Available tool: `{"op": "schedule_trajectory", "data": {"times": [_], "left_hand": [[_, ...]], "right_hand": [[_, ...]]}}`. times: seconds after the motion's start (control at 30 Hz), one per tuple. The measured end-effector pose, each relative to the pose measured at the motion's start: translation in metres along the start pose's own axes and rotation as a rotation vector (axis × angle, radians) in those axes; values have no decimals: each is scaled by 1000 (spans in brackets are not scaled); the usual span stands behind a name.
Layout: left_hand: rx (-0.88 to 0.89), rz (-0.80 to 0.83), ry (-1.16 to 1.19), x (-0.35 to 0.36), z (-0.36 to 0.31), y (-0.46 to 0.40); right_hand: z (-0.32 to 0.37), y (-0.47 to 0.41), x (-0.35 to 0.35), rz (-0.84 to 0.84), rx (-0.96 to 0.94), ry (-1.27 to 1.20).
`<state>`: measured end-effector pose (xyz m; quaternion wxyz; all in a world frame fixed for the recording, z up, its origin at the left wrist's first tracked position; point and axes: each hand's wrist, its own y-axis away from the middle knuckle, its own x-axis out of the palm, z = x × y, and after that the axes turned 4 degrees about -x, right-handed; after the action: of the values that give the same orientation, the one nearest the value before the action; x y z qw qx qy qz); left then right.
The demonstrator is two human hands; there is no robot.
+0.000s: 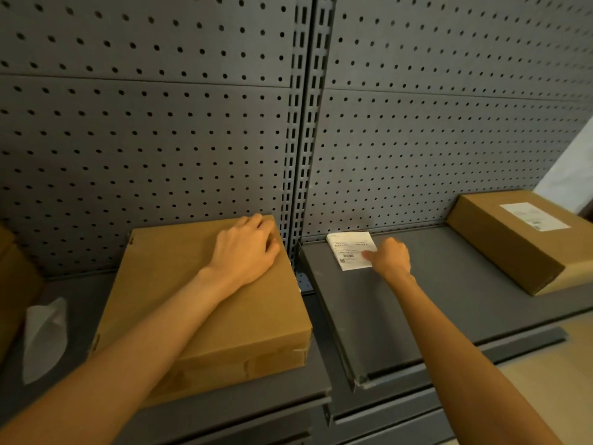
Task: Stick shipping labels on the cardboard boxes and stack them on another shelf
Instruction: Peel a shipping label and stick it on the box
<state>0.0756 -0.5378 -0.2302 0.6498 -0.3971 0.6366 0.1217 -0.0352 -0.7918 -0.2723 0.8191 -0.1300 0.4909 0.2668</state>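
Observation:
A flat brown cardboard box [179,284] without a label lies on the left grey shelf [80,303]. My left hand [247,248] rests palm-down on its far right corner, fingers spread. A small stack of white shipping labels [348,248] lies at the back of the right shelf [449,300]. My right hand [390,256] touches the stack's right edge with curled fingers; whether it grips a label I cannot tell. A second cardboard box [500,232] carrying a white label [534,216] sits at the far right of that shelf.
Grey pegboard [160,123] backs both shelves, with a slotted upright [305,139] between them. A crumpled white backing sheet [45,338] lies on the left shelf, and part of another cardboard box [12,284] shows at the left edge.

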Motion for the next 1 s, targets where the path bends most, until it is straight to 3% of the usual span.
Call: {"op": "schedule_trajectory", "data": {"times": [0.3, 0.63, 0.87, 1.0], "left_hand": [[-28, -15, 63, 3, 3, 0], [-41, -44, 95, 1, 3, 1], [-44, -14, 126, -4, 2, 1], [-60, 10, 263, -10, 5, 2]], "right_hand": [[-1, 4, 0, -140, -57, -16], [6, 15, -6, -190, -61, -190], [27, 44, -29, -192, -156, -509], [47, 67, -44, -130, -219, -679]]}}
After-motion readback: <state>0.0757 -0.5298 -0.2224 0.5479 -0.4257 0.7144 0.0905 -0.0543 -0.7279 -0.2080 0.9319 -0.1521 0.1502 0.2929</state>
